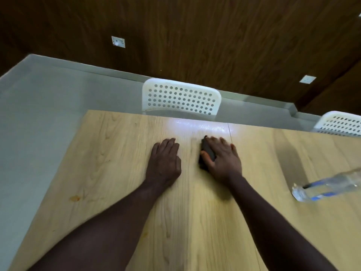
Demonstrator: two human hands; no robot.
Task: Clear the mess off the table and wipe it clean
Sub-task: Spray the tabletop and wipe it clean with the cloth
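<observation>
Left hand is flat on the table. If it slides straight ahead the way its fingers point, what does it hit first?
Only bare table lies ahead of the left hand up to the far edge; past it, probably the white chair back, though depth is unclear.

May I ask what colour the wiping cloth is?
The cloth is black, clearest in the head view.

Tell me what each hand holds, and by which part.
The left hand lies flat on the table, holding nothing. The right hand presses a dark cloth down from above, fingers spread; no closed grip.
</observation>
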